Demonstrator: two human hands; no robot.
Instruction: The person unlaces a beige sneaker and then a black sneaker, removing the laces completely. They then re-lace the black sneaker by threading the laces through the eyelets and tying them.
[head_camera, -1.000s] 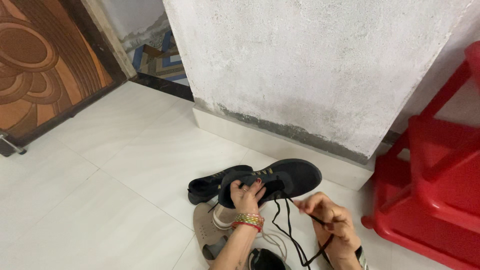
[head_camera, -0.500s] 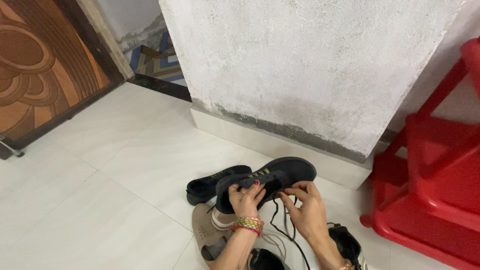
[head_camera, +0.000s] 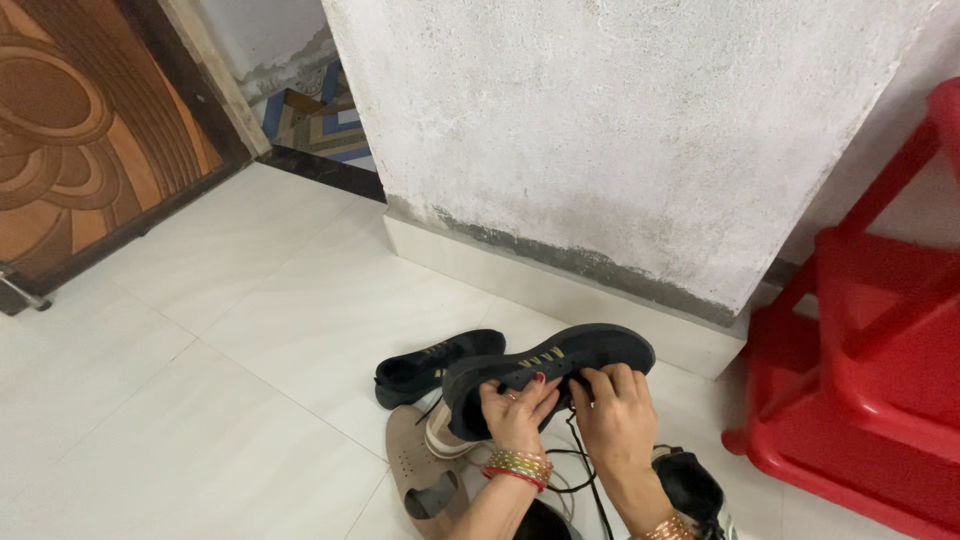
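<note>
Presently my left hand (head_camera: 515, 412) is clamped on the black fabric lace-up shoe (head_camera: 560, 358), held above the white tiled floor (head_camera: 250, 330); my right hand (head_camera: 612, 405) pinches its thin black lace (head_camera: 580, 455). Risk, as judged: the slack lace could snag or slip out if pulled unevenly.

Home entryway: carved wood door (head_camera: 70, 130), tiled floor (head_camera: 230, 350), shoes (head_camera: 440, 365) by wall.

The black shoe (head_camera: 560, 365) looks like matt knit cloth with a thin cord lace (head_camera: 580, 460), and the tan sandal (head_camera: 415, 470) has a smooth, dull leathery finish. Floor tiles (head_camera: 230, 350) are glossy white, while the wall (head_camera: 620, 130) is rough, chalky plaster. The red stool (head_camera: 880, 380) is shiny moulded plastic, and the door (head_camera: 80, 130) is polished carved wood.
</note>
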